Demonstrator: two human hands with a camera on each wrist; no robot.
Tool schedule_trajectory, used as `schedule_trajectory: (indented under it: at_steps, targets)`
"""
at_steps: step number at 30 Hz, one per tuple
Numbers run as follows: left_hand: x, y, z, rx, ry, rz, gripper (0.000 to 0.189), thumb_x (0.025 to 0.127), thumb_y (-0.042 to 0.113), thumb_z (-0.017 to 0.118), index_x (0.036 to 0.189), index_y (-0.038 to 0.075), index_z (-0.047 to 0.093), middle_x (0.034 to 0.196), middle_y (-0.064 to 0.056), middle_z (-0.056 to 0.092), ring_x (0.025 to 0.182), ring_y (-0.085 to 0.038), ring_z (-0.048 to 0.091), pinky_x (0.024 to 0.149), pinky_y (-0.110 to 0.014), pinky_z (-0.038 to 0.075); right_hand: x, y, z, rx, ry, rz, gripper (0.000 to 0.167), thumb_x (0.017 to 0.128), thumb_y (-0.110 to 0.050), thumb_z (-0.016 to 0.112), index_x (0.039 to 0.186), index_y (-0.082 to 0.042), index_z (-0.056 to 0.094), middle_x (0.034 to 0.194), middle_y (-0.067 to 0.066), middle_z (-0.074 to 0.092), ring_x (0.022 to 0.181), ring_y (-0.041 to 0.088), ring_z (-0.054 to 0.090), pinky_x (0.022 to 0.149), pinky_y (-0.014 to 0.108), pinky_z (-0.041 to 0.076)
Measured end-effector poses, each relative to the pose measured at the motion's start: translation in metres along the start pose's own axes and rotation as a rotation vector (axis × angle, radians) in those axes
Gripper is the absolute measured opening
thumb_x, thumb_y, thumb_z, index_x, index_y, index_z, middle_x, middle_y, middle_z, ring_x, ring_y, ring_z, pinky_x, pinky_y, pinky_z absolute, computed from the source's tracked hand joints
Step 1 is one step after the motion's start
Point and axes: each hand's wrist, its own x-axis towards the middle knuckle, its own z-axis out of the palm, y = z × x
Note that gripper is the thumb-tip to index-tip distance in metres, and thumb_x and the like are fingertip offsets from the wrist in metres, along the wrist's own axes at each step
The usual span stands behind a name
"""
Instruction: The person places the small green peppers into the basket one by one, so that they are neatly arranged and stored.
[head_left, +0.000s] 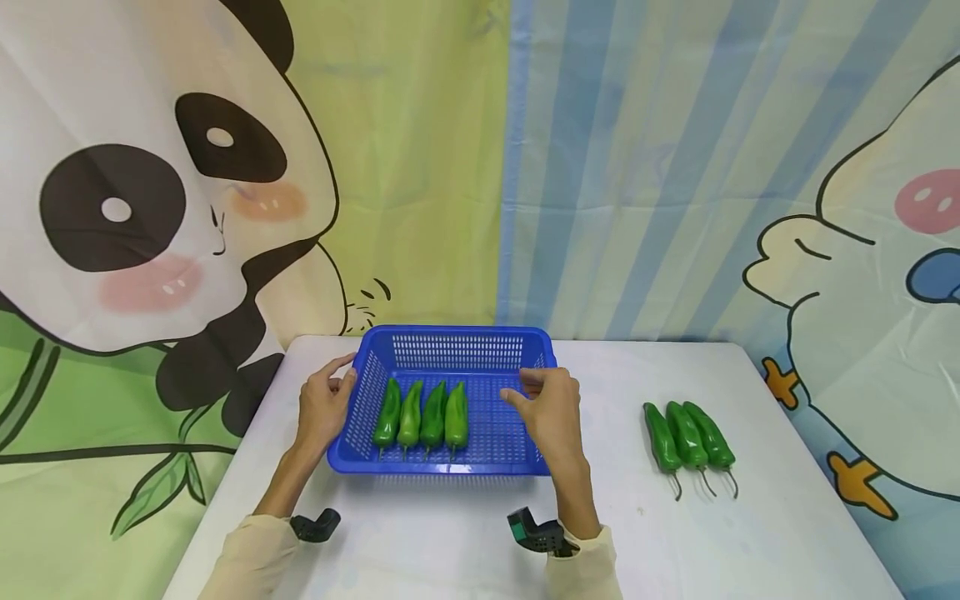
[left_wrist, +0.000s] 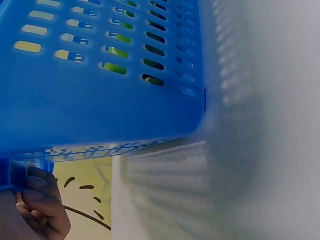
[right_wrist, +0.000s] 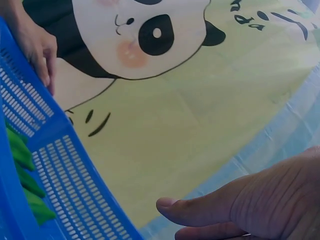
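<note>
Several green peppers [head_left: 422,417] lie side by side in the left half of a blue plastic basket [head_left: 442,468], stems toward the near side. At the basket's left rim, my left hand [head_left: 322,408] holds the edge; its curled fingers [left_wrist: 42,200] show by the rim in the left wrist view. Over the basket's right side is my right hand [head_left: 553,408], holding nothing, with the thumb apart from the fingers. In the right wrist view that thumb [right_wrist: 200,207] stretches out beside the basket.
Three more green peppers [head_left: 686,437] lie together on the white table [head_left: 637,542], right of the basket. Behind the table hangs a cloth backdrop [head_left: 427,167] with cartoon animals. Each wrist wears a black device [head_left: 536,531].
</note>
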Motion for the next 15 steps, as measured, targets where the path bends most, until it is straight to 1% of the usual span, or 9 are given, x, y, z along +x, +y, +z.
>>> schedule_trajectory:
  at_steps: [5, 15]
  targets:
    - [0.000, 0.000, 0.000, -0.001, -0.003, 0.000, 0.040, 0.113, 0.016, 0.059, 0.150, 0.002, 0.064, 0.064, -0.008, 0.066, 0.055, -0.015, 0.056, 0.050, -0.026, 0.040, 0.001, 0.007, -0.014, 0.001, 0.026, 0.015, 0.044, 0.089, -0.010, 0.091, 0.128, 0.005, 0.077, 0.125, 0.023, 0.079, 0.111, 0.040, 0.079, 0.098, 0.051, 0.063]
    - [0.000, -0.002, 0.000, 0.009, 0.002, 0.000, 0.040, 0.113, 0.016, 0.058, 0.150, 0.003, 0.064, 0.064, -0.008, 0.066, 0.056, -0.015, 0.057, 0.050, -0.026, 0.040, 0.002, 0.028, -0.039, 0.025, 0.088, -0.002, 0.041, 0.091, -0.005, 0.088, 0.128, 0.006, 0.077, 0.124, 0.026, 0.079, 0.110, 0.043, 0.078, 0.099, 0.053, 0.062]
